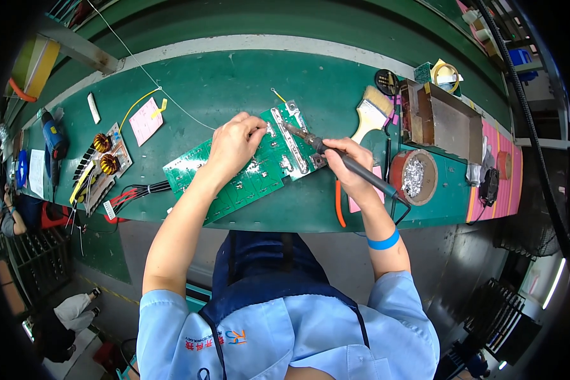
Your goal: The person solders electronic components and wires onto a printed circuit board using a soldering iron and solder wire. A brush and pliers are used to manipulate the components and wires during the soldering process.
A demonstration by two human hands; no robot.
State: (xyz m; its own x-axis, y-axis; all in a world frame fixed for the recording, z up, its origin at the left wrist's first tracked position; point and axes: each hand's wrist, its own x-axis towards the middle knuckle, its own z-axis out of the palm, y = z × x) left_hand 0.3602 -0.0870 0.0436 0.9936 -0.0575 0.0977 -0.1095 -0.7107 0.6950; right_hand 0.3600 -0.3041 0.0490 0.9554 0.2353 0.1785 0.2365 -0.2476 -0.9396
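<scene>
A green circuit board (253,180) lies at a slant on the green bench, its solder side up with broad silvery strips at the right end. My left hand (233,144) is over its upper middle, fingers pinched on a thin solder wire (187,111) that runs in from the upper left. In my right hand (351,162) is a soldering iron (375,181), gripped by its dark handle. Its tip points left, at the strips; whether it touches them I cannot tell. Red and black wires (147,189) come out from the board's left end.
Left of the board are a second board with copper coils (109,164), pink paper (145,123) and a blue power driver (54,136). On the right lie a brush (372,113), an orange-handled tool (340,206), a round tub (431,177) of silvery scraps and a metal box (453,114).
</scene>
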